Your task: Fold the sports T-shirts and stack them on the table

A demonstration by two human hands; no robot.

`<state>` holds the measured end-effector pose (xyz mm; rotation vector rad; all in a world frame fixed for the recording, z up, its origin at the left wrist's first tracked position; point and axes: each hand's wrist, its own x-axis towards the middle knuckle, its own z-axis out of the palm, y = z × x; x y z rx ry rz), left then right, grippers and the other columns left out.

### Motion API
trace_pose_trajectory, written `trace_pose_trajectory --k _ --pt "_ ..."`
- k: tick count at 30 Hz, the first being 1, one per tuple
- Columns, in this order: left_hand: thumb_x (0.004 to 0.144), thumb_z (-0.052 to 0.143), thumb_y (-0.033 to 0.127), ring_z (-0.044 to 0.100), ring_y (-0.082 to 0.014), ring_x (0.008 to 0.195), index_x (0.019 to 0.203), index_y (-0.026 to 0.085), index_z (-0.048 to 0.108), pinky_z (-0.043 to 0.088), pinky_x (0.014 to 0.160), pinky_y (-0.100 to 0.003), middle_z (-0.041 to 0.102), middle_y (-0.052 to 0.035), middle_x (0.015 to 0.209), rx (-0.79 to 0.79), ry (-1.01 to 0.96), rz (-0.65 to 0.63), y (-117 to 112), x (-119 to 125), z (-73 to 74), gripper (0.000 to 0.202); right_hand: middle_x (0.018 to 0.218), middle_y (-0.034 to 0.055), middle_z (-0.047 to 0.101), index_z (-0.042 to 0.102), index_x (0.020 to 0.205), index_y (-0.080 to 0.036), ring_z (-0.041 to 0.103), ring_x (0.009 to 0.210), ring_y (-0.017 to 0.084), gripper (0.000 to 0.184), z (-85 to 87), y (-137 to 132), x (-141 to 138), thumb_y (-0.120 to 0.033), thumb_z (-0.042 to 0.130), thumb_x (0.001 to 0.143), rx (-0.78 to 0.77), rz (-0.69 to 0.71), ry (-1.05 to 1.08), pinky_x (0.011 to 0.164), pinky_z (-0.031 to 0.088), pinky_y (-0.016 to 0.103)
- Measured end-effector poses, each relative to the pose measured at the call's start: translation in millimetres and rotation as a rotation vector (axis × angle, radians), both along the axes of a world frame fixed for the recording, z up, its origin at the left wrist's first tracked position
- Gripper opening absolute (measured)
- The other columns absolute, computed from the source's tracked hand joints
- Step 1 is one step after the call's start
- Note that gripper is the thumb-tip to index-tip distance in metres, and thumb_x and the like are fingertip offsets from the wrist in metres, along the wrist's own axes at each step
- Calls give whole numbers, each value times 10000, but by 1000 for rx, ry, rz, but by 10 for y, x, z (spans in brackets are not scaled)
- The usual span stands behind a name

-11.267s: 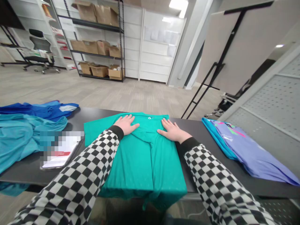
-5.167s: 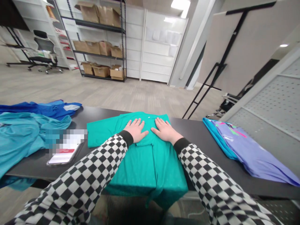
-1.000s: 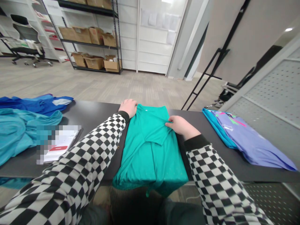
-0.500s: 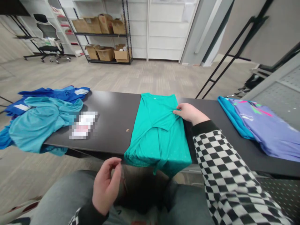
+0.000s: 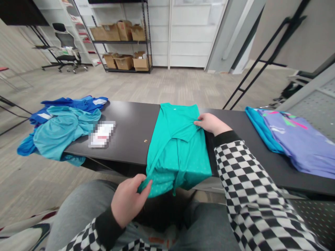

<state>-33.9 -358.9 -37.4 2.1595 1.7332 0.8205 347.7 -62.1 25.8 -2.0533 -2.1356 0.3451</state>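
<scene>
A teal long-sleeved shirt (image 5: pixel 172 132) lies partly folded on the dark table (image 5: pixel 128 122), its lower end hanging over the near edge. With thumb and fingers, my right hand (image 5: pixel 210 122) pinches the shirt's right side, where a sleeve end is folded across. My left hand (image 5: pixel 131 198) is closed on the lower left corner of the hanging part, holding it in front of the table edge. The underside of the table behind the cloth is hidden.
Crumpled blue and light-blue clothes (image 5: pixel 65 125) lie at the table's left end, beside a blurred-out white item (image 5: pixel 102 134). Folded purple (image 5: pixel 293 139) and blue garments lie on the right. A small round spot (image 5: pixel 146 141) marks the tabletop. Behind stands a shelf with cardboard boxes (image 5: pixel 124 62).
My left hand has moved right and taken hold of the shirt's lower left corner, pulling it slightly outward. My right hand keeps its pinch. The view has shifted slightly left.
</scene>
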Motion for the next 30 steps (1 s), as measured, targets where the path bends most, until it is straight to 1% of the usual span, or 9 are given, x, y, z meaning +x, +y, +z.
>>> trace_pose_trajectory --k 5,11,15,17,20,23,25,27,30 --pt "1094 568 240 813 -237 929 1233 294 689 586 847 -357 832 -39 1072 15 72 -190 -280 381 159 192 1059 136 832 838 1135 -148 741 933 265 291 0 -7 -16 -404 779 1009 -4 -10 -8 784 516 317" --pt "974 517 71 797 -248 865 1142 262 635 558 741 -346 787 -48 1005 -443 279 -387 -353 699 -342 281 1006 125 827 837 1114 -143 736 883 251 276 48 -61 -37 -391 778 1008 -9 -20 12 770 513 312" --pt "953 603 151 785 -259 839 1051 251 630 528 723 -348 771 -48 926 -528 302 -324 -310 679 -584 143 953 115 822 841 1099 -156 740 851 252 266 52 -78 -24 -394 759 1014 -13 0 48 807 532 322" --pt "953 701 280 787 -264 854 1023 263 671 521 731 -348 786 -30 907 -567 254 -354 -286 636 -499 78 988 128 829 843 1098 -157 749 880 262 261 49 -72 -16 -389 763 1009 -12 0 55 827 541 326" --pt "962 777 433 784 -226 839 970 285 759 511 733 -318 816 4 888 -600 100 -561 -125 561 -71 149 1048 142 836 843 1108 -157 757 932 273 257 45 -54 -8 -381 773 1003 -17 -2 48 840 547 325" --pt "1101 602 421 740 -170 764 941 255 789 520 725 -284 801 -7 843 -424 -142 -598 378 490 508 297 1066 137 839 841 1136 -162 761 945 268 261 44 -42 -4 -380 768 1012 -40 3 52 831 546 315" --pt "1136 504 414 746 -193 829 963 234 782 565 801 -300 810 -36 902 -169 -218 -419 933 467 783 374 1098 136 841 833 1171 -162 763 961 263 273 50 -45 -3 -378 765 1020 -50 -1 58 825 541 305" --pt "1130 478 400 771 -242 1053 1139 226 787 585 995 -356 837 -77 1119 -10 -138 -245 1584 473 878 355 1148 140 840 824 1197 -156 763 994 260 279 64 -56 -7 -367 766 1023 -50 -8 63 828 535 296" --pt "1133 423 408 625 -311 1475 1451 198 710 441 1285 -506 694 -152 1565 -98 176 -119 2481 519 735 477 1141 131 841 825 1161 -160 759 995 252 235 95 -82 -21 -339 753 1027 -59 -4 71 826 528 290"
